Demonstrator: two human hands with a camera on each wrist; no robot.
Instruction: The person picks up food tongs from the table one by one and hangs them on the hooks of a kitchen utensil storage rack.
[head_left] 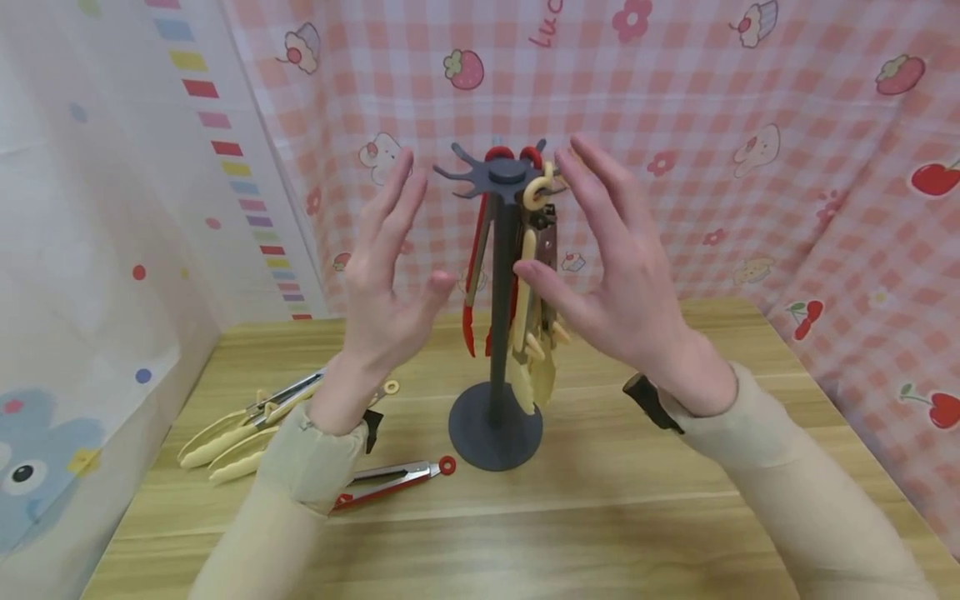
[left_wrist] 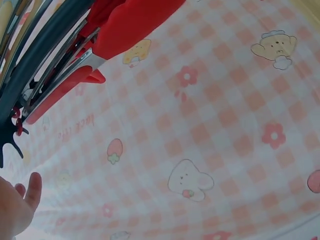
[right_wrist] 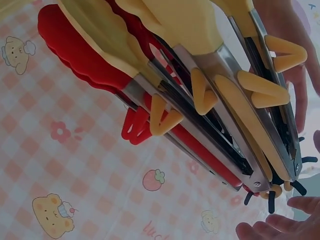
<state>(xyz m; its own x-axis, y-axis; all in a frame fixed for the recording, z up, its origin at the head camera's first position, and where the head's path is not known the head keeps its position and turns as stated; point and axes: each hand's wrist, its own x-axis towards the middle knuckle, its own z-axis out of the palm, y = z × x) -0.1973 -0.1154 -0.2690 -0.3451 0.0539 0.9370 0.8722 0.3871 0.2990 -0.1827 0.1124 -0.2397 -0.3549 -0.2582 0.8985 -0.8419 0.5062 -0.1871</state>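
Between my two raised hands stands a dark grey utensil stand (head_left: 500, 333) with a round base and a ring of curved hooks on top. My left hand (head_left: 382, 275) is to the left of the hooks, fingers extended and holding nothing. On the other side my right hand (head_left: 630, 267) has its fingers spread, its fingertips close to the hooks and the yellow tongs (head_left: 546, 383) hanging there. Several yellow-tipped tongs (right_wrist: 190, 30) show in the right wrist view, beside red tongs (right_wrist: 75, 55). Red tongs (head_left: 477, 267) also hang at the back of the stand.
More yellow tongs (head_left: 225, 442) lie on the wooden table (head_left: 600, 533) at the left, partly behind my left forearm. Red-handled tongs (head_left: 405, 475) lie in front of the stand's base, their tip end hidden by the sleeve. A pink checked curtain (head_left: 675, 83) hangs behind the table.
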